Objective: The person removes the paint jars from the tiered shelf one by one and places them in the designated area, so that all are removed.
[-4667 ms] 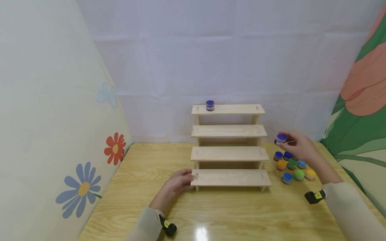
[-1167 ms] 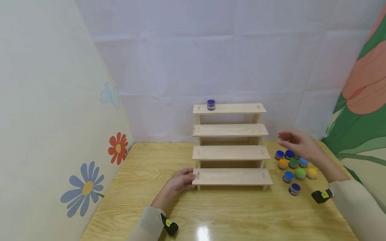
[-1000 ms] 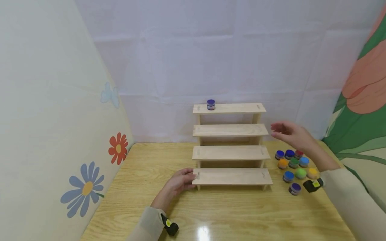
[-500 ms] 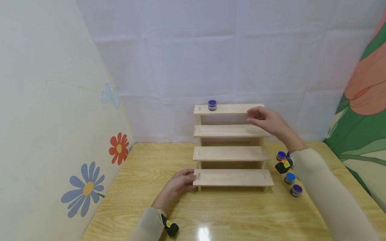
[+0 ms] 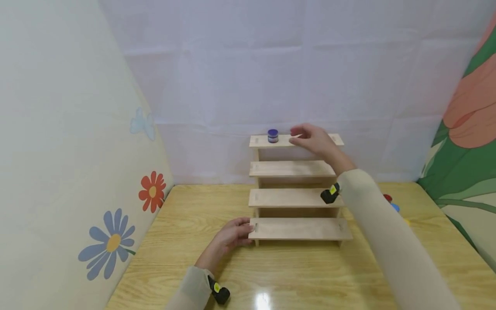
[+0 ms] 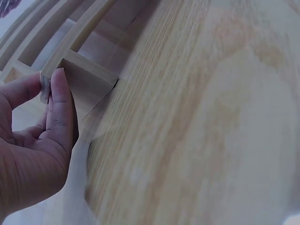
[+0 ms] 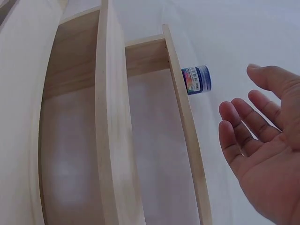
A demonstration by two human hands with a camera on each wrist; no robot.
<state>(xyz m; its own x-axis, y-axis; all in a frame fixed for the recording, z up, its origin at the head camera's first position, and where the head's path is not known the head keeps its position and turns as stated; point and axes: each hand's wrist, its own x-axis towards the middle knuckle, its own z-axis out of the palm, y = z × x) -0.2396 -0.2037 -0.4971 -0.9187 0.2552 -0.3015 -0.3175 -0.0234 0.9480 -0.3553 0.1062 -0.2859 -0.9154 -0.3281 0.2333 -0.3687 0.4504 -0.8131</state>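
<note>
A pale wooden four-step display shelf (image 5: 298,228) stands on the table. My left hand (image 5: 228,236) pinches the left end of its lowest board; in the left wrist view the board's end sits between thumb and finger of that hand (image 6: 35,150). On the top board, near its left end, is a small paint jar (image 5: 273,136) with a dark blue-purple lid. My right hand (image 5: 313,140) is over the top board, just right of this jar. In the right wrist view its fingers (image 7: 255,123) are loosely bent and apart from the labelled jar (image 7: 197,79).
Right of the shelf, my right sleeve (image 5: 387,232) hides most of a group of paint jars. A red one (image 5: 387,197) and a light blue one (image 5: 395,207) peek out behind it. A white cloth (image 5: 217,86) hangs behind the table (image 5: 186,215).
My right hand put the purple-lidded jar it held down at the front of the jar group. Then, holding nothing, it moved left and up to the top board. My left hand stayed put.
</note>
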